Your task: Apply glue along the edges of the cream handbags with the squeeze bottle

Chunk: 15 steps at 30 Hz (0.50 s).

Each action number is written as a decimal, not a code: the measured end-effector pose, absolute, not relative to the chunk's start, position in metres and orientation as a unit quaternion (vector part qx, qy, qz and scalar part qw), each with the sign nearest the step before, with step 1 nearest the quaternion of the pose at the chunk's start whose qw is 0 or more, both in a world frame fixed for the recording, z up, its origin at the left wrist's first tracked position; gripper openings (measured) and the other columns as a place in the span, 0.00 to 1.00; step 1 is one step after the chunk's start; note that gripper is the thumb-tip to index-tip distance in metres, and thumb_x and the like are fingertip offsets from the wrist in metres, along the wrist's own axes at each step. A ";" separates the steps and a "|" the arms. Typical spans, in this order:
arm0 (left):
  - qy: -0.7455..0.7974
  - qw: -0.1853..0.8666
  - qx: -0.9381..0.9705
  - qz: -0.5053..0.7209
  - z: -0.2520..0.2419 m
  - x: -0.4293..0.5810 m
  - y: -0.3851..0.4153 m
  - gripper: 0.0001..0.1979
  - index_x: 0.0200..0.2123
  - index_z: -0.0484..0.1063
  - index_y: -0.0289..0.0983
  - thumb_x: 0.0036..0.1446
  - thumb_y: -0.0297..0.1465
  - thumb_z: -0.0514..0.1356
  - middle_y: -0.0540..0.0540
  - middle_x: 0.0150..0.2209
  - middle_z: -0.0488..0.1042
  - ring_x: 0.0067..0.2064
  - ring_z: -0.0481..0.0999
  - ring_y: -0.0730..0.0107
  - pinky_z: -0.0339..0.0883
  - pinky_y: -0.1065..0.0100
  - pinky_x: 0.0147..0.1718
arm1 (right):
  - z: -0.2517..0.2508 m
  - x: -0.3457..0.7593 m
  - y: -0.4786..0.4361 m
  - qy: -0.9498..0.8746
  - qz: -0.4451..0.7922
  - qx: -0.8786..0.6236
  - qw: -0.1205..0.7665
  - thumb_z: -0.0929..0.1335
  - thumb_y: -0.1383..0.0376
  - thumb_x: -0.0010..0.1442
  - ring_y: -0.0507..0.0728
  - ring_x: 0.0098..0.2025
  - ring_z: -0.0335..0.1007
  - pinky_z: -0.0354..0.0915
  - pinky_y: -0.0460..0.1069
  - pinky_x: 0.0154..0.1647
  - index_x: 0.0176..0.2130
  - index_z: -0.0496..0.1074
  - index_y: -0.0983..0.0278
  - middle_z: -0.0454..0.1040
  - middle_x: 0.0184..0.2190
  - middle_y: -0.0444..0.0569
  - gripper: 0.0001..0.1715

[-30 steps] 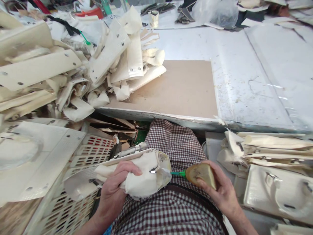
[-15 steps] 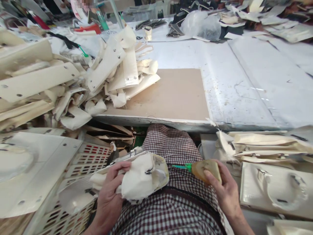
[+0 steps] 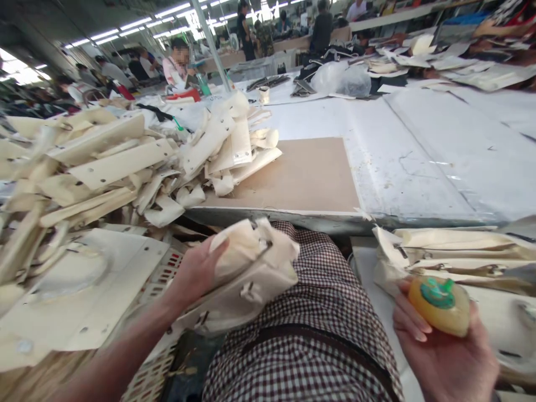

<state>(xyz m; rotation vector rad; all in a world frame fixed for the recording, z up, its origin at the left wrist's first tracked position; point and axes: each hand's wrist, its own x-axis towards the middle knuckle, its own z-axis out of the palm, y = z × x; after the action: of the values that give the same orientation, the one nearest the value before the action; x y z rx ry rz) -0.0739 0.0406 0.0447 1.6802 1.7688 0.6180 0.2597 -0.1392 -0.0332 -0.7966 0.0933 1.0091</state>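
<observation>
My left hand (image 3: 201, 271) is closed on a cream bag piece (image 3: 255, 279) with small metal fittings, held tilted above my lap. Its far side is hidden. In my right hand (image 3: 444, 346) sits a squeeze bottle (image 3: 446, 318) of yellowish liquid with a green cap and nozzle; the nozzle points up toward me. The hand is at the right, apart from the bag piece, over the stacked cream bags (image 3: 502, 318).
A large heap of cream bag parts (image 3: 125, 162) covers the table's left side. A brown board (image 3: 310, 173) lies on the white table (image 3: 385, 151). Below left stands a plastic crate (image 3: 146, 374). A clear plastic bag (image 3: 341, 78) lies farther back. Other people sit and stand beyond.
My view has tilted up. My right hand has moved right with the bottle, turning its nozzle away from the bag piece. My left hand has lifted and turned the bag piece.
</observation>
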 end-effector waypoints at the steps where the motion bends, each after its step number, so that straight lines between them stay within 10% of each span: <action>1: 0.668 0.384 0.568 0.289 0.058 -0.068 0.053 0.12 0.42 0.80 0.32 0.67 0.36 0.62 0.47 0.33 0.82 0.36 0.78 0.61 0.69 0.69 0.37 | -0.031 0.263 -0.144 0.039 0.468 -0.367 0.803 0.79 0.53 0.54 0.47 0.23 0.54 0.65 0.42 0.16 0.49 0.76 0.71 0.69 0.37 0.50 0.31; 15: 0.514 0.539 0.397 0.537 0.146 0.006 0.136 0.19 0.51 0.75 0.31 0.76 0.25 0.43 0.47 0.34 0.84 0.44 0.82 0.67 0.78 0.68 0.48 | -0.030 0.296 -0.203 0.055 0.389 -0.285 0.874 0.79 0.50 0.52 0.50 0.24 0.56 0.66 0.45 0.15 0.54 0.76 0.69 0.64 0.31 0.47 0.37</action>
<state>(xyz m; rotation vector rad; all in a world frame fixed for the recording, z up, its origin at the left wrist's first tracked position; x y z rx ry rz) 0.0057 0.1356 0.1458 0.9437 1.2223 1.2761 0.2965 -0.2028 -0.0303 -0.5956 0.1149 0.8128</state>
